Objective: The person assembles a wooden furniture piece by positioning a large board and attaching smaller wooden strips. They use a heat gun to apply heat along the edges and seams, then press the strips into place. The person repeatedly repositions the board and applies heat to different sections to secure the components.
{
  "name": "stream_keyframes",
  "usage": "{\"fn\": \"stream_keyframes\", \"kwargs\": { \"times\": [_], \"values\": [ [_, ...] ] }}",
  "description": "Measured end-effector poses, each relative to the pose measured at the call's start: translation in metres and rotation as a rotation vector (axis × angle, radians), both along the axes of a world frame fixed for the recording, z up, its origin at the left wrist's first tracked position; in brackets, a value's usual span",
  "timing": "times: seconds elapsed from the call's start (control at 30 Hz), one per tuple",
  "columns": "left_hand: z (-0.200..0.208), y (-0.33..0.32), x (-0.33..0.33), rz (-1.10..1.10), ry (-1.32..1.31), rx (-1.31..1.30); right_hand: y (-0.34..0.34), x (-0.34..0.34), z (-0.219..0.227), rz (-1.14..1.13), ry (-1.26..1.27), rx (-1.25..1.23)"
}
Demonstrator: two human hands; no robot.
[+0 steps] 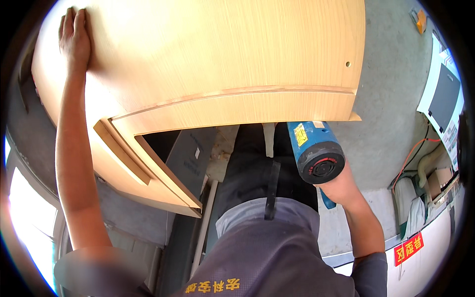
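A large light wood-grain panel [222, 49] spans the upper part of the view, with a groove along its near side and a cut-out corner at lower left. My left hand [75, 43] lies flat on its far left, fingers stretched out and holding nothing. My right hand [339, 185] is wrapped round the handle of a blue power tool [316, 153] with a round black vented end. The tool is at the panel's near edge, right of my legs. Its working end is hidden beneath the panel, so its exact kind cannot be made out.
A grey box-like item [190, 156] shows through the cut-out. At right are a white board with a dark panel [444, 96], orange and black cables [413, 153], a cardboard box [439, 182] and a red sign [409, 249]. An orange object [420, 21] lies at far right.
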State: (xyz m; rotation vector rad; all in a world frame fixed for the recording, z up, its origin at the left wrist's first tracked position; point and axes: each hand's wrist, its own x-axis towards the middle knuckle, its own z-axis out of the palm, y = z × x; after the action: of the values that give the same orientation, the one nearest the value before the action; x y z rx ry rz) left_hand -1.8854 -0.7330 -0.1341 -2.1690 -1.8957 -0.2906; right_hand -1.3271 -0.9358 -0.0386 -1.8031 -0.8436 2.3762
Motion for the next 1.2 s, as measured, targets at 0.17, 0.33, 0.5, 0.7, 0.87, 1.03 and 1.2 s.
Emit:
{"fn": "stream_keyframes", "kwargs": {
  "times": [0.17,0.33,0.5,0.7,0.87,1.03,1.2],
  "values": [
    [0.000,0.002,-0.009,-0.079,0.088,0.015,-0.001,-0.001,0.001,0.024,0.014,0.011],
    [0.003,-0.002,0.013,0.173,-0.153,-0.032,0.001,0.014,0.002,-0.005,-0.001,0.032],
    [0.005,-0.002,0.003,0.071,-0.084,-0.041,-0.001,0.014,-0.004,0.029,0.031,0.172],
    [0.007,-0.007,0.004,0.077,-0.083,-0.030,-0.002,0.034,-0.003,0.035,-0.043,0.125],
    [0.008,-0.005,0.016,0.231,-0.212,-0.054,0.001,0.038,-0.002,0.008,-0.027,0.124],
    [0.010,-0.004,0.019,0.210,-0.228,-0.057,0.003,0.043,0.003,0.010,-0.067,0.066],
    [0.007,-0.003,0.010,0.216,-0.225,-0.056,0.002,0.043,0.003,-0.044,-0.045,0.092]
  ]
}}
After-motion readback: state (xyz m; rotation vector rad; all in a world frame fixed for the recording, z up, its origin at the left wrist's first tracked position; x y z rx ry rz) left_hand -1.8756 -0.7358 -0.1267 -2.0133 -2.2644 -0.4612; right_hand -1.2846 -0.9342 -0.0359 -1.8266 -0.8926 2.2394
